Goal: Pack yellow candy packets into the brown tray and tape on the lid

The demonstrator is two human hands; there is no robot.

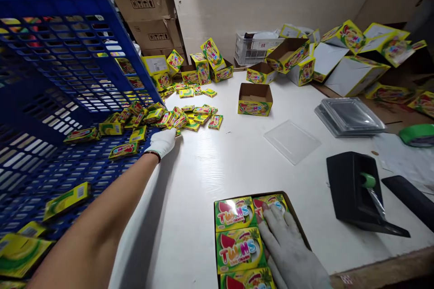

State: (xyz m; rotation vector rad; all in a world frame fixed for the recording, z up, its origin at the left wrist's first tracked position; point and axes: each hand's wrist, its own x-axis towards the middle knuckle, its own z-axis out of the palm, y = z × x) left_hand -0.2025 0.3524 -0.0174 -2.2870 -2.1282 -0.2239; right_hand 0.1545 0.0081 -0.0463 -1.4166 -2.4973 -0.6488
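Note:
My left hand (162, 142), in a white glove, reaches to the rim of the tipped blue crate, beside a heap of small yellow-green candy packs (174, 118). Its fingertips are hidden against the packs, so a hold cannot be made out. My right hand (288, 243), gloved too, lies with its fingers spread on packs inside an open display box (300, 223) at the bottom centre. Several "TWINS" packs (237, 248) lie face up in that box, left of the hand.
The blue crate (129, 49) fills the left side. An open empty box (255, 107) stands mid-table. Clear plastic lids (352, 115), a flat clear sheet (291, 141) and a black tape dispenser (349, 189) lie at right. Display boxes (356, 72) are piled behind.

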